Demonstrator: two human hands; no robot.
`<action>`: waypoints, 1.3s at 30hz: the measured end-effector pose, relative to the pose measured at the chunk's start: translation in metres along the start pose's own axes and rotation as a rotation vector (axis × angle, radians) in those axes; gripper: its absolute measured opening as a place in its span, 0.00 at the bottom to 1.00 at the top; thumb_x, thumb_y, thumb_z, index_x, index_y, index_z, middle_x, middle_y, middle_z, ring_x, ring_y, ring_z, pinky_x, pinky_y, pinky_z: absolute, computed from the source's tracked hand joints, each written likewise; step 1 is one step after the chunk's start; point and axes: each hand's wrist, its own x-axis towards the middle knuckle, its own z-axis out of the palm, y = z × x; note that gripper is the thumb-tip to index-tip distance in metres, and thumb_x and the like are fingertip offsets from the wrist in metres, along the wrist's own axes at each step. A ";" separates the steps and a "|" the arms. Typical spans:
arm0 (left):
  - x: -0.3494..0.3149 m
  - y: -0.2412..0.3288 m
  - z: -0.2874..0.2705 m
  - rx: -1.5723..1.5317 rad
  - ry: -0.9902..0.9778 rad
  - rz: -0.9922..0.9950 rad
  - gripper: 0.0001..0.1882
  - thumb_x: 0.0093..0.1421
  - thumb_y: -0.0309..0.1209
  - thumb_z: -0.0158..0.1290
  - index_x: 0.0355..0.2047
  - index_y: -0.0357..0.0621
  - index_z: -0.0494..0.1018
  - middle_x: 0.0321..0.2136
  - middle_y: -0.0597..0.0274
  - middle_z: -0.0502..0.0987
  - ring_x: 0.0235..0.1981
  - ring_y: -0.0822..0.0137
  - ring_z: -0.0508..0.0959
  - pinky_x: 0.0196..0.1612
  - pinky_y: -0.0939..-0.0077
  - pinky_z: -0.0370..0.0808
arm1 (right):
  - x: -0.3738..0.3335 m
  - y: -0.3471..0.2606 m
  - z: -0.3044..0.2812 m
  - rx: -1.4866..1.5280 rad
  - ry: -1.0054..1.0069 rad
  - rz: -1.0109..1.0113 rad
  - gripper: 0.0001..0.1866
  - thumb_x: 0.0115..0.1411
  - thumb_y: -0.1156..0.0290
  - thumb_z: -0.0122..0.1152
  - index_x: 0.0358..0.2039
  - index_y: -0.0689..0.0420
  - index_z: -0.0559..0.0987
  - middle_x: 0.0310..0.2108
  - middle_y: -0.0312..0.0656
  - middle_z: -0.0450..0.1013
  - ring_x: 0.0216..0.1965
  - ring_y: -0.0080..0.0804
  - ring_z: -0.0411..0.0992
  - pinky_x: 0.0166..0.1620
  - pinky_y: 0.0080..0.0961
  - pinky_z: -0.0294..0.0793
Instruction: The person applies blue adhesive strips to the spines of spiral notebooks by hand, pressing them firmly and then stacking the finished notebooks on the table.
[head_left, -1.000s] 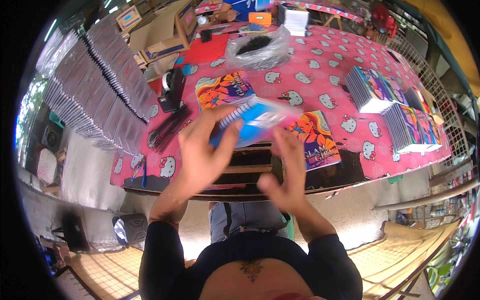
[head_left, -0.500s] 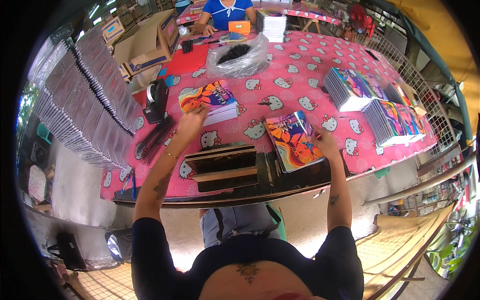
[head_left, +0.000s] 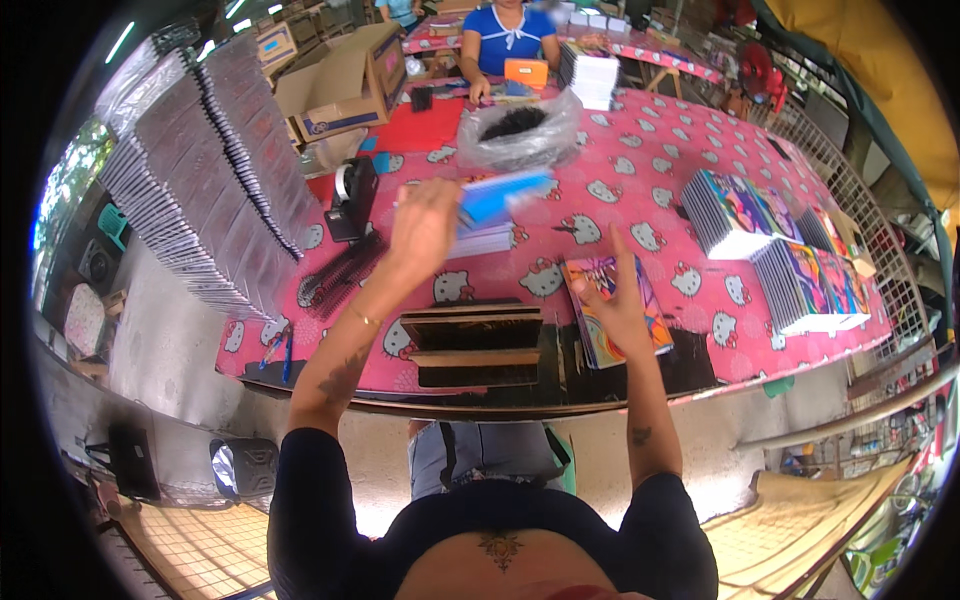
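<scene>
A person looks down at a surface covered in a pink cloth printed with white cartoon cats. The left hand, at about 11 o'clock from the picture's centre, is raised above the cloth with its fingers curled around a thin blue booklet, gripping it at its left end; the booklet is blurred. Just beneath it a small stack of pale booklets lies on the cloth. The right hand, at about 2 o'clock from centre, has its fingers spread, the index finger raised, and its palm rests on a colourful notebook lying flat near the front edge of the surface. Between the two forearms stands a dark wooden block with stepped ledges. At 10 o'clock sit a black tape dispenser and a bundle of black spiral coils. At 12 o'clock a clear plastic bag holds dark pieces, and another person in a blue shirt sits behind it. At 3 o'clock lie rows of stacked colourful notebooks.
</scene>
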 end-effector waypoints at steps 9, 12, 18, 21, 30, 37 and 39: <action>0.006 0.077 -0.083 -0.215 -0.130 0.119 0.11 0.56 0.21 0.55 0.41 0.39 0.75 0.30 0.56 0.76 0.34 0.55 0.77 0.41 0.62 0.66 | -0.044 0.020 0.045 0.579 -0.181 0.317 0.16 0.61 0.75 0.68 0.50 0.61 0.78 0.44 0.35 0.78 0.43 0.22 0.76 0.48 0.20 0.75; 0.009 0.080 -0.094 -0.194 -0.219 0.158 0.11 0.56 0.23 0.55 0.40 0.39 0.75 0.31 0.57 0.76 0.34 0.56 0.77 0.42 0.62 0.66 | -0.053 0.027 0.052 0.509 -0.192 0.314 0.16 0.61 0.74 0.69 0.49 0.61 0.79 0.43 0.35 0.79 0.42 0.22 0.76 0.47 0.21 0.75; -0.035 0.072 -0.087 -0.089 -0.266 0.066 0.14 0.57 0.26 0.56 0.44 0.41 0.75 0.36 0.57 0.78 0.41 0.56 0.78 0.49 0.61 0.67 | -0.043 -0.003 0.056 0.588 -0.241 0.330 0.24 0.63 0.70 0.67 0.57 0.61 0.72 0.48 0.38 0.75 0.49 0.25 0.73 0.54 0.26 0.71; -0.101 0.066 -0.053 0.052 -0.231 0.094 0.21 0.62 0.29 0.55 0.56 0.38 0.71 0.50 0.49 0.77 0.57 0.54 0.74 0.63 0.60 0.63 | -0.055 -0.001 0.070 0.522 -0.229 0.260 0.30 0.64 0.69 0.66 0.63 0.60 0.66 0.52 0.41 0.72 0.53 0.29 0.70 0.58 0.28 0.67; -0.172 0.009 -0.006 -0.763 -0.013 -0.969 0.23 0.73 0.39 0.45 0.60 0.34 0.69 0.45 0.49 0.77 0.46 0.57 0.76 0.51 0.59 0.72 | -0.066 0.011 0.075 0.480 -0.158 0.327 0.22 0.63 0.66 0.66 0.54 0.62 0.72 0.46 0.41 0.75 0.50 0.28 0.71 0.57 0.28 0.67; -0.194 -0.143 0.040 0.517 -0.332 -0.393 0.10 0.58 0.27 0.52 0.40 0.40 0.77 0.36 0.55 0.75 0.41 0.55 0.77 0.43 0.63 0.77 | -0.066 0.014 0.068 0.421 -0.172 0.337 0.25 0.62 0.65 0.68 0.56 0.62 0.72 0.48 0.41 0.72 0.53 0.30 0.69 0.59 0.29 0.65; -0.191 -0.145 0.038 0.440 -0.197 -0.405 0.08 0.62 0.30 0.53 0.39 0.41 0.76 0.35 0.53 0.75 0.38 0.52 0.77 0.40 0.60 0.77 | -0.058 -0.002 0.064 0.357 -0.035 0.210 0.27 0.61 0.64 0.68 0.57 0.62 0.71 0.50 0.44 0.71 0.55 0.34 0.67 0.61 0.33 0.63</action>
